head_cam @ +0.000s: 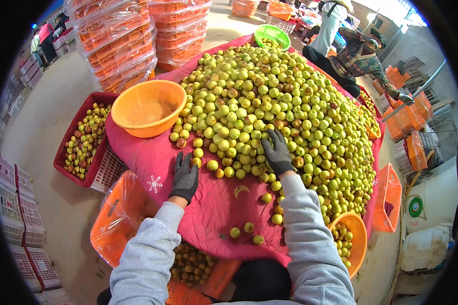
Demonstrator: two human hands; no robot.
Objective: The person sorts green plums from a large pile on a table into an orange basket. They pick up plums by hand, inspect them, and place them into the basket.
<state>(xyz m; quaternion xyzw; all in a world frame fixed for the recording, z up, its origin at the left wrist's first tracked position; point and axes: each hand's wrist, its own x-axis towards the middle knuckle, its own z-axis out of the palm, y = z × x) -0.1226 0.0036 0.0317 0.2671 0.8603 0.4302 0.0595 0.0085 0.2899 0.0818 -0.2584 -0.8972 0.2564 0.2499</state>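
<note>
A large heap of green and reddish-brown jujubes lies on a red quilted cloth. My left hand, in a dark grey dotted glove, is over the cloth at the heap's left front edge, its fingers spread beside a few loose fruits and holding none. My right hand, gloved alike, rests palm down on the front of the heap with its fingers apart; what lies under the palm is hidden. An orange plastic basket with nothing in it stands on the cloth at the heap's left. Several loose fruits lie near the cloth's front edge.
A red-lined crate of fruit stands at left, an orange plastic-lined crate below it. Another orange basket holds fruit at lower right; a green basket is behind. Tall wrapped crate stacks rise back left. A person sits back right.
</note>
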